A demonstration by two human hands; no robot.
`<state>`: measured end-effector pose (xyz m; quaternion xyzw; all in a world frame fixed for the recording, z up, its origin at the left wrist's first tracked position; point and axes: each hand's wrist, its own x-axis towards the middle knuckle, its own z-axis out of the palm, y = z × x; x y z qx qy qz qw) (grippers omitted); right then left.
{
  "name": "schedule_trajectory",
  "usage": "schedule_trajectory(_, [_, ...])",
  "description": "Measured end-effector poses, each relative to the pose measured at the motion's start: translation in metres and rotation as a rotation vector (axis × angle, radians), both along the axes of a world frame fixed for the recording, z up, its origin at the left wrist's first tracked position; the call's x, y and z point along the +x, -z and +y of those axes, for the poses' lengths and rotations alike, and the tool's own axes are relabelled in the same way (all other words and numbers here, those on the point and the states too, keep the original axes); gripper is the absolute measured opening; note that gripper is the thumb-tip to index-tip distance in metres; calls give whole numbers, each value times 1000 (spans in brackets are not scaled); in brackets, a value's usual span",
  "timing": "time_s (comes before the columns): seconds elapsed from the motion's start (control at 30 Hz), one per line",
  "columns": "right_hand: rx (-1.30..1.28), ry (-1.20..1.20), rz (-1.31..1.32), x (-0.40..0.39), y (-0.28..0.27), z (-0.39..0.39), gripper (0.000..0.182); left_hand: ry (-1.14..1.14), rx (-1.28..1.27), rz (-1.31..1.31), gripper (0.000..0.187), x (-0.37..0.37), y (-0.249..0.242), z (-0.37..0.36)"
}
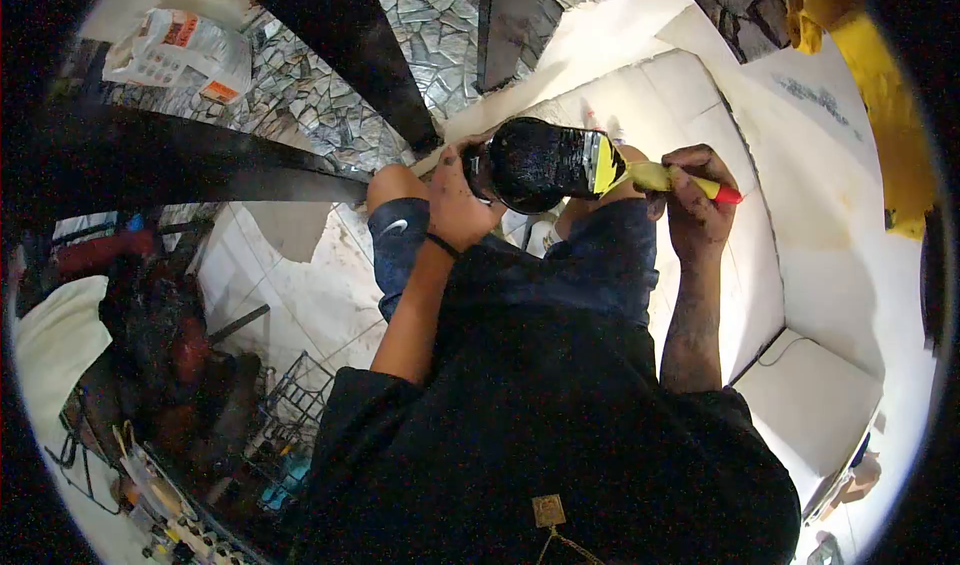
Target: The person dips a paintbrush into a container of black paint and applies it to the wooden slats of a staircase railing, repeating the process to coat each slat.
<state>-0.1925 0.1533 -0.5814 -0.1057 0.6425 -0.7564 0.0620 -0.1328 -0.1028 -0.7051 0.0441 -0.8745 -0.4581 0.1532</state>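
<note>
My left hand [463, 203] is wrapped around the side of a dark round can [522, 197], which looks coated with black paint and sits between my knees. In my right hand [697, 197] is a wide paintbrush [650, 176] with a yellow handle and a red end. Black paint covers the brush head, which lies across the can's mouth, hiding part of it. How deep the bristles reach cannot be made out. Dark smears mark the fingers of both hands and the right forearm.
Dark metal bars [350, 45] slant in from the upper left. A white printed bag [180, 57] lies on stone-patterned flooring. At left are a black wire rack [298, 395] and dark clutter. Yellow cloth [905, 115] hangs at right, above a white box-like block [815, 405].
</note>
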Motion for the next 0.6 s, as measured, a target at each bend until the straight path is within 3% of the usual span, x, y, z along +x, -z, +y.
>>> schedule_trajectory(0.17, [139,-108,-162,11,-9,-15,34,-16,-36,92,72,1,2,6])
schedule_trajectory(0.3, [-8,-55,-89,6,2,-10,39,-21,194,70,75,-2,15,4])
schedule_trajectory(0.4, [-160,-75,-77,-4,12,-7,41,-64,41,43,81,9,6,-3])
schedule_trajectory(0.5, [-199,-131,-221,-11,13,-10,44,-127,132,159,89,11,18,-4])
schedule_trajectory(0.53, [-275,-172,-269,-10,11,-15,46,-130,67,76,92,13,35,-9])
schedule_trajectory(0.6, [-343,-241,-318,-14,11,-25,45,-215,72,54,91,22,25,-4])
